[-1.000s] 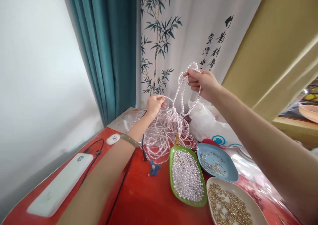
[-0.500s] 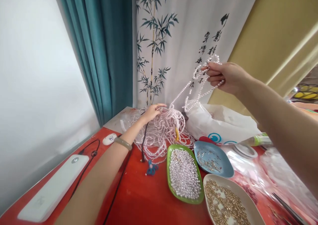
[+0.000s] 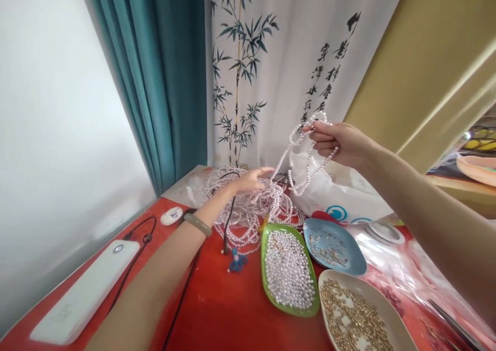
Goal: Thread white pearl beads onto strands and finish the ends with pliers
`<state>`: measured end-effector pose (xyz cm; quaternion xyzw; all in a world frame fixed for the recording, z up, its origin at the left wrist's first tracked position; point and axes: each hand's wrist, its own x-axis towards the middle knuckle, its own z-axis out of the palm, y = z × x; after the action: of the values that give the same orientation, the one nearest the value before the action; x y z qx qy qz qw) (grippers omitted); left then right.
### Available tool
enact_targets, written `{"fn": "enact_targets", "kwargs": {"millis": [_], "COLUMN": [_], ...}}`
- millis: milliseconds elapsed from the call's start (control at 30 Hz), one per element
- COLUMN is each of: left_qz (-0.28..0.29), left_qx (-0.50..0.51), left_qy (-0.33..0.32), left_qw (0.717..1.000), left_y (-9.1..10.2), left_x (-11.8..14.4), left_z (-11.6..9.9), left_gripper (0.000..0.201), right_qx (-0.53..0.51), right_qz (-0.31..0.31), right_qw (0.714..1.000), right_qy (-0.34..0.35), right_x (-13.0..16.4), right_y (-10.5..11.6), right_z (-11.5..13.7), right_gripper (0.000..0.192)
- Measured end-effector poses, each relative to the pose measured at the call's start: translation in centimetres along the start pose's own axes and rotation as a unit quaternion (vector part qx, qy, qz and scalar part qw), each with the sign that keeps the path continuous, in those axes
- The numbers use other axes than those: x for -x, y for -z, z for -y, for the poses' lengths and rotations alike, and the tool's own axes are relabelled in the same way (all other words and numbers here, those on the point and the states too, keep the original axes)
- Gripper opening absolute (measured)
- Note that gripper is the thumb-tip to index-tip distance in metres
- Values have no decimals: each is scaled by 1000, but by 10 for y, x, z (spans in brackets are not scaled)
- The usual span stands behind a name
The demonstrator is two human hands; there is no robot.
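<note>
Lowered since before, right hand [image 3: 339,143] pinching looped pearl strand [image 3: 306,159] — left hand [image 3: 250,180] flat, fingers spread, on bead pile [image 3: 251,209]

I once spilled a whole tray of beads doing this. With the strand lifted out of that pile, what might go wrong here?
1. The right hand holds a pearl strand that runs down into the tangled pile under the left hand; pulling higher may tighten a knot or snap the string.
2. The pile lies right against the green tray of loose pearls, so a dragged loop may tip it.
3. A black cable runs through the pile and may snag.
</note>
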<state>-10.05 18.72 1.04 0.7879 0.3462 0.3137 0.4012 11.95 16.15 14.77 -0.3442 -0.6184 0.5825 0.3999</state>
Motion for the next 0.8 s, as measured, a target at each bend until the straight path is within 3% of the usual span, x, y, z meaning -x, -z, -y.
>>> {"fn": "enact_targets", "kwargs": {"millis": [67, 133, 200, 300, 367, 533, 700, 800], "left_qz": [79, 114, 89, 0, -39, -55, -152, -200], "left_qx": [-51, -111, -160, -173, -124, 91, 309, 331], "left_qy": [-12, -7, 6, 25, 19, 15, 40, 53], "left_qw": [996, 987, 983, 985, 991, 994, 938, 921], "left_y": [-6, -8, -5, 3, 7, 6, 5, 12], "left_x": [-6, -11, -14, -11, -6, 9, 21, 30], "left_z": [-1, 1, 6, 15, 20, 24, 25, 31], "left_gripper": [65, 57, 47, 40, 37, 27, 27, 28], "right_qx": [15, 20, 5, -33, -46, -31, 0, 21], "right_qz": [13, 11, -4, -47, -82, -123, -113, -122], "right_qw": [1000, 1000, 1000, 998, 996, 992, 994, 992], "right_qy": [2, 4, 7, 8, -1, -21, -11, 4], "right_x": [2, 6, 11, 20, 26, 38, 52, 61], "right_y": [2, 7, 17, 35, 47, 64, 72, 76], "right_z": [-1, -2, -5, -11, -17, -37, -54, -58], "right_gripper": [21, 21, 21, 23, 23, 19, 19, 18]}}
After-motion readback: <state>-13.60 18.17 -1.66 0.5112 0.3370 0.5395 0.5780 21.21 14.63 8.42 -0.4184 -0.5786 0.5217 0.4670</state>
